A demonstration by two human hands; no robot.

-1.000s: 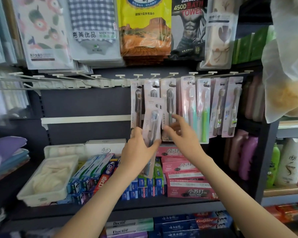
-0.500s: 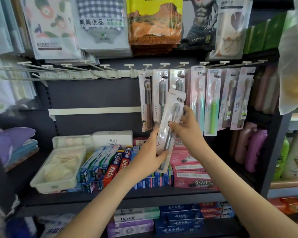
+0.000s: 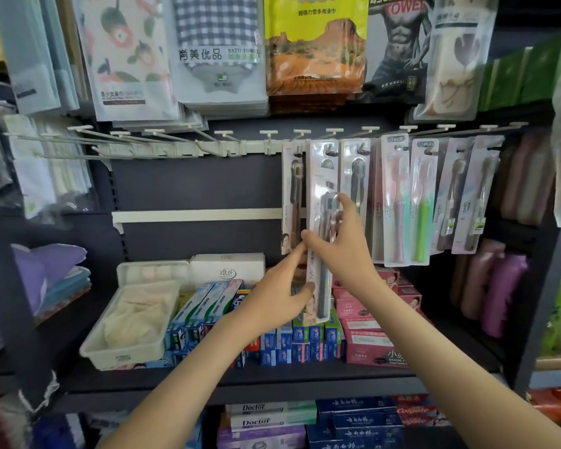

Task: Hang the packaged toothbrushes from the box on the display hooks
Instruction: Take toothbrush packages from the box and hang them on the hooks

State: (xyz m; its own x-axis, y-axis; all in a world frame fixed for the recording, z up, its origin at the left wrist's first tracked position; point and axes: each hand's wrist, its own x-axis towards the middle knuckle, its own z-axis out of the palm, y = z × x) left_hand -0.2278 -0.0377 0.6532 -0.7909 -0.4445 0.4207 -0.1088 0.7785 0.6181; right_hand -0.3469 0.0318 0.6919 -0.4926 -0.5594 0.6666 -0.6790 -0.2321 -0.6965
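Observation:
A packaged toothbrush (image 3: 321,176) in a long white card stands upright in front of the hook rail, its top up at a display hook (image 3: 327,150). I cannot tell whether its hole is on the hook. My left hand (image 3: 277,291) pinches the lower part of the pack with thumb and fingers. My right hand (image 3: 342,251) grips its middle, thumb on the left edge and forefinger stretched up the front. More packaged toothbrushes hang beside it: a dark one (image 3: 292,196) to the left, a grey one (image 3: 355,176) to the right, then pink and green ones (image 3: 408,202).
The white hook rail (image 3: 240,147) has several bare hooks to the left. Bagged towels (image 3: 217,50) hang above. On the shelf below stand toothpaste boxes (image 3: 366,335) and a white tray (image 3: 127,351). Bottles (image 3: 499,286) fill the right bay.
Both hands have lifted the pack from a tilt at chest height to upright, its top now at hook level. The view has moved closer to the rail.

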